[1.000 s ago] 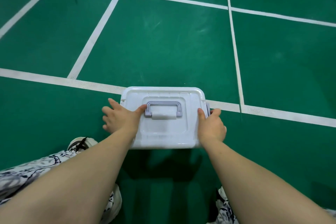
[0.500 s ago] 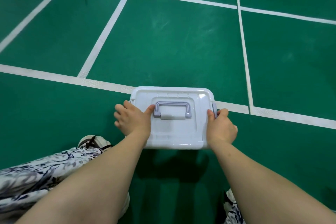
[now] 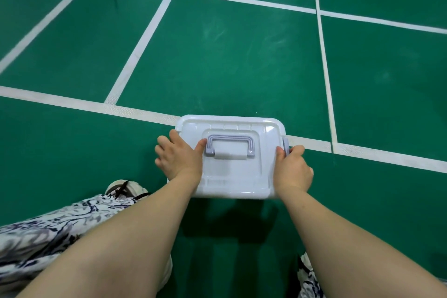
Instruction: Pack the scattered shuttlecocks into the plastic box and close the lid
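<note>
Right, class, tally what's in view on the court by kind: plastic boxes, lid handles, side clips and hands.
Plastic box: 1
Lid handle: 1
Side clip: 1
Hands: 2 (left hand, right hand)
Total: 5

The light is bright and even, coming from overhead. The glossy white plastic box with a grey handle point(image 3: 232, 176) carries a soft pale sheen on its lid, with no harsh glare. It throws a dark, soft-edged shadow onto the green court floor point(image 3: 217, 55) on the side nearest the camera. Faint whitish reflections smear the floor farther out. The wide lens bows the white painted court lines point(image 3: 141, 48) toward the frame edges. At the bottom, the bare forearms point(image 3: 125, 244) and the black-and-white patterned fabric point(image 3: 48, 232) look enlarged and slightly soft; the centre is sharp.
</note>
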### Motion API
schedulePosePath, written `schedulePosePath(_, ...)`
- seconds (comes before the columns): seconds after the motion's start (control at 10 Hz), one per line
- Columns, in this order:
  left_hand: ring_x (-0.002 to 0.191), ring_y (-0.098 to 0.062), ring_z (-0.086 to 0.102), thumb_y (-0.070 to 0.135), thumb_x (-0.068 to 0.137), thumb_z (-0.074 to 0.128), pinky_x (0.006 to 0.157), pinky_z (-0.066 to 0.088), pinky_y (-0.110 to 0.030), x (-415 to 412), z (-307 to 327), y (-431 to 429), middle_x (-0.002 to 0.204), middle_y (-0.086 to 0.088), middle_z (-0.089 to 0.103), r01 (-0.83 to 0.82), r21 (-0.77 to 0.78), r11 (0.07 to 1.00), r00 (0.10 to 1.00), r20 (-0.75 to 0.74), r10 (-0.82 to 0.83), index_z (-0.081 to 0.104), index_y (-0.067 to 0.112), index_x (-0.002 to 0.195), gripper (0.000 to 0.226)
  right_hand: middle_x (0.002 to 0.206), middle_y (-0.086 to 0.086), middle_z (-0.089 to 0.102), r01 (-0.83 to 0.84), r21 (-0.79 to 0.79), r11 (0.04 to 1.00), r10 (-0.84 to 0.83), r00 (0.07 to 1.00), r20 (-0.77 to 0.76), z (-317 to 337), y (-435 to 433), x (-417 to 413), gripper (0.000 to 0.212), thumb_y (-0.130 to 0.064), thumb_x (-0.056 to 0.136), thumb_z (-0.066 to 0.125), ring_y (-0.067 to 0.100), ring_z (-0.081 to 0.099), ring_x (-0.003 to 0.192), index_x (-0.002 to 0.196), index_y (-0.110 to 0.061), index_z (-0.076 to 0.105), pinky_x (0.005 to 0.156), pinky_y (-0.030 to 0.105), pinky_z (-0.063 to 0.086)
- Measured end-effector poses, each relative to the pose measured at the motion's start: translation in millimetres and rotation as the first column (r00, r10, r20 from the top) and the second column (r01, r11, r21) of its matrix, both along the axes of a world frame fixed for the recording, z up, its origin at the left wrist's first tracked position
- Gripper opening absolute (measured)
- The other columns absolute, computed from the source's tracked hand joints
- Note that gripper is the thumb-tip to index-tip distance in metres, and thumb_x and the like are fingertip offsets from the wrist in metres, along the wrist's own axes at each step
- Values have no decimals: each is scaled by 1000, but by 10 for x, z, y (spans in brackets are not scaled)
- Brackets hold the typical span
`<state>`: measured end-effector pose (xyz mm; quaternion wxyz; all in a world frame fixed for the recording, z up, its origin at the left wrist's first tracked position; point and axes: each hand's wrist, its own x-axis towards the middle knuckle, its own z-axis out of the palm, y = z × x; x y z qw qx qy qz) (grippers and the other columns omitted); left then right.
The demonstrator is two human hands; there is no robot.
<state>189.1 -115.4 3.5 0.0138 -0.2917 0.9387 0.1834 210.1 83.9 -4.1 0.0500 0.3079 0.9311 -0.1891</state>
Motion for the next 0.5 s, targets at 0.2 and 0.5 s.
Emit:
schedulePosePath(0.2,116,-34,38,52,90,45,94,35,-42,154,40,-18,132,-18,33,165,-14,986,983,81,-164,20,12,141,70,148,10,37,-141,-30,990,141,990,12,62,-71,47,45,-26,100,33,29,39,132,142,-9,28,103,40,32)
schedulePosePath(0.5,146,-27,3,47,94,36,113,16,-44,617,521,27,158,-10,-2,513,-61,856,854,130,-503,-2,27,149,70,161,0,0,-306,-52,951,310,944,116,464,-63,421,66,-42,99,31,21,0,148,151,-12,4,118,47,9)
